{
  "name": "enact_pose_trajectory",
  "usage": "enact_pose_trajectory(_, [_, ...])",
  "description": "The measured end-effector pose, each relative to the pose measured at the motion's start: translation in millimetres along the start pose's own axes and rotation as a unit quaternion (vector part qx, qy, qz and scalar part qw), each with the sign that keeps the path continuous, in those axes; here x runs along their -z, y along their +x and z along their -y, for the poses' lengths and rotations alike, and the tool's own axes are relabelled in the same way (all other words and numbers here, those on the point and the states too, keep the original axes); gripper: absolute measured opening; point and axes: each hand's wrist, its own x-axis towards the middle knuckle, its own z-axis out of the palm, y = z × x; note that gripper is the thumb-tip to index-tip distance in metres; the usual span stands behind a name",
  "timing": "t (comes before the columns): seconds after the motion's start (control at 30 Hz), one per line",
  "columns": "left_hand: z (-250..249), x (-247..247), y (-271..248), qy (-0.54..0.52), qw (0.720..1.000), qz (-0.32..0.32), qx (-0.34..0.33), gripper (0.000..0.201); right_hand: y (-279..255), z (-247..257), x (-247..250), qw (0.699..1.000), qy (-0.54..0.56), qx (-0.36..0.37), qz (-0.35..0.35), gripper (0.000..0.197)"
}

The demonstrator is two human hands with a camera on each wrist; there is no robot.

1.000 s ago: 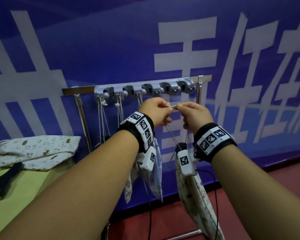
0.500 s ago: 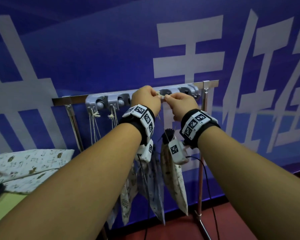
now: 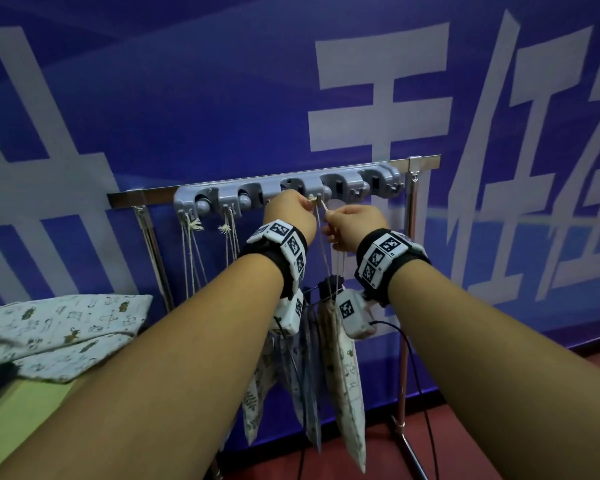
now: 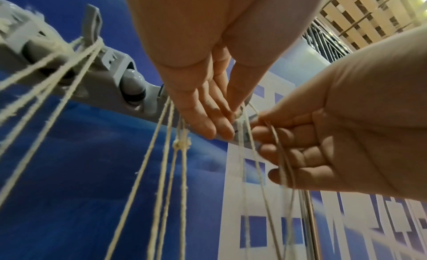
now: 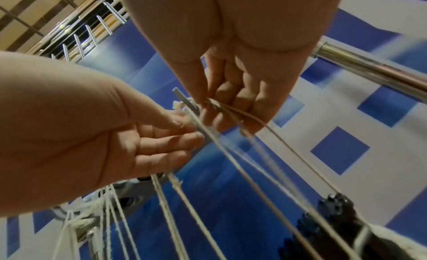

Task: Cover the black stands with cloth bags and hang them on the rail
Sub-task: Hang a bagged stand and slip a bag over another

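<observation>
Hooking the third bag's cord onto the rail.

My left hand (image 3: 291,213) pinches the knotted end of the cord (image 3: 321,244) at a grey hook (image 3: 318,197) on the rail (image 3: 160,194); my right hand (image 3: 354,226) is closed on the strands just below, keeping them taut so, I judge, the loop can slip over the peg. The bag (image 3: 343,375) hangs under my wrists, with the black stand (image 3: 329,285) poking from its gathered mouth. Two bags already hang from the hooks to the left, so hooks to the right are free. Another bag (image 3: 59,327) lies on the counter (image 3: 21,420), waiting its turn.
</observation>
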Motion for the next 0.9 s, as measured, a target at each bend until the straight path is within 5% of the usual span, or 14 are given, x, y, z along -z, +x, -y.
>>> enact_pose_trajectory(0.17, [14, 24, -29, -0.061, 0.997, 0.024, 0.039, 0.028, -39, 11, 4, 0.995, -0.093, 0.013, -0.042, 0.022])
enact_pose_trajectory(0.4, [32, 85, -95, -0.099, 0.99, 0.056, 0.087, 0.028, -108, 39, -35, 0.996, -0.086, 0.003, 0.014, 0.015])
enact_pose_trajectory(0.9, [160, 331, -220, -0.097, 0.98, -0.011, 0.173, 0.027, -278, 105, -235, 0.983, -0.089, 0.016, 0.158, 0.018])
